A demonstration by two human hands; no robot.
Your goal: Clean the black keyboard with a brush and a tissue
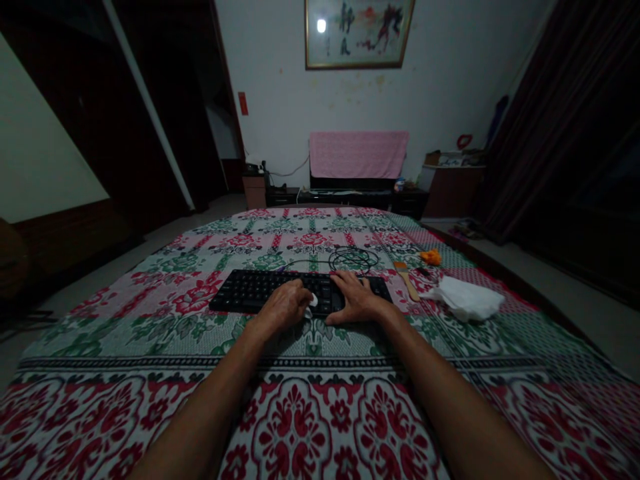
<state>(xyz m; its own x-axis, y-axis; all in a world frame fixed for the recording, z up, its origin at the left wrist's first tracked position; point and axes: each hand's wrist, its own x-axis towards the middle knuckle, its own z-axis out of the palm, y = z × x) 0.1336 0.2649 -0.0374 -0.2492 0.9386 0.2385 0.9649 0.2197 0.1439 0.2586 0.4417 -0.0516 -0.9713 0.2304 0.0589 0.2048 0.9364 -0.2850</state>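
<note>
A black keyboard [245,291] lies flat on the patterned cloth in front of me. My left hand [287,300] is closed over the middle of its keys, gripping a small white tissue [313,301] whose ends poke out beside the fingers. On the keyboard's right part rests my right hand [356,298], its fingers spread across the keys and the thumb stretched toward the near edge. Behind the keyboard a thin black cable [353,252] lies in loose coils.
To the right lie a flat brush [407,281] with a wooden handle, a crumpled orange cloth [431,257] and a white bag-like bundle [467,298]. A red, green and white cloth [310,413] covers the table. Beyond it, a pink towel [359,153] drapes over a screen.
</note>
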